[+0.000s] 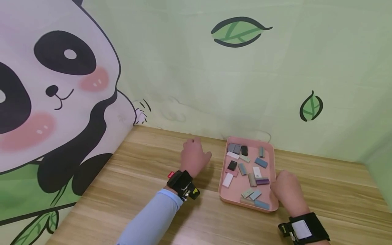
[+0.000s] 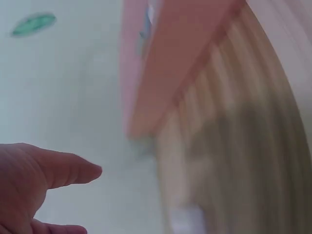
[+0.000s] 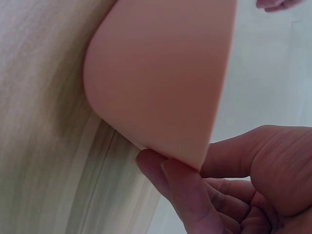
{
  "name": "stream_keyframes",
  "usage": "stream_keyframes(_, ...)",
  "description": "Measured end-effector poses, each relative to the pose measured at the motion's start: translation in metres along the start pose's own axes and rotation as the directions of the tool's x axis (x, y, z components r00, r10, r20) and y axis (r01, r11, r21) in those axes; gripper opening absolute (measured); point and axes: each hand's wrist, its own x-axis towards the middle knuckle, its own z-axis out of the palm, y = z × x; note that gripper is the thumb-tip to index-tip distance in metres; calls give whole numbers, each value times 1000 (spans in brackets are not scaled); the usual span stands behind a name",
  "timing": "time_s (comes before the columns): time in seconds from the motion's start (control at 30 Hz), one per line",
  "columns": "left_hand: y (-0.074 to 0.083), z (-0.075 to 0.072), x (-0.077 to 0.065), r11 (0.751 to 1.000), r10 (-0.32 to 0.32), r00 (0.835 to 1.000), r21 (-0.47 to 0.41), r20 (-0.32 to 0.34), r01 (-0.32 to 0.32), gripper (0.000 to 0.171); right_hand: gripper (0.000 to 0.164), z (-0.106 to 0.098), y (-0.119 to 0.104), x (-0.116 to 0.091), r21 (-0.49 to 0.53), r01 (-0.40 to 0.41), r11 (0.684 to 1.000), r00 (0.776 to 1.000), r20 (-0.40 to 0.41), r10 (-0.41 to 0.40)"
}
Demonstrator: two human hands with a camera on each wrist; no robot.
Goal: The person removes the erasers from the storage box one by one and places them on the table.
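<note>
A pink tray lies on the wooden table, holding several small rectangular blocks in blue, white, black, grey and purple. At its right side my right hand grips the rim, thumb over the edge and fingers against the outer wall. In the right wrist view those fingers pinch the tray wall. My left hand is left of the tray, thumb spread, over the table. The left wrist view shows its thumb apart from the other finger, nothing between them. A small blurred white object shows near that hand.
Behind the table rises a pale green backdrop printed with a panda and leaves. The tray's far edge is close to this backdrop. Dark straps with cameras sit on both wrists.
</note>
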Motion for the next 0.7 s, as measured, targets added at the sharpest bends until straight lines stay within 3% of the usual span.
stream_keyframes(0.17,34,0,-22,997,79,994,6,69,-79,66,15,0,0,0,-7,-10,1000,1000,6,10)
stream_keyframes(0.27,54,3,-38,988,154,983,-6,102,-155,60,15,-1,0,0,-14,-5,1000,1000,-2,5)
stream_keyframes(0.5,85,17,-73,948,304,925,23,227,-318,58,18,-2,0,0,-12,-10,1000,1000,-1,10)
stream_keyframes(0.7,91,31,-84,910,349,890,120,295,-397,36,15,1,2,0,-2,2,1000,1000,-15,-2)
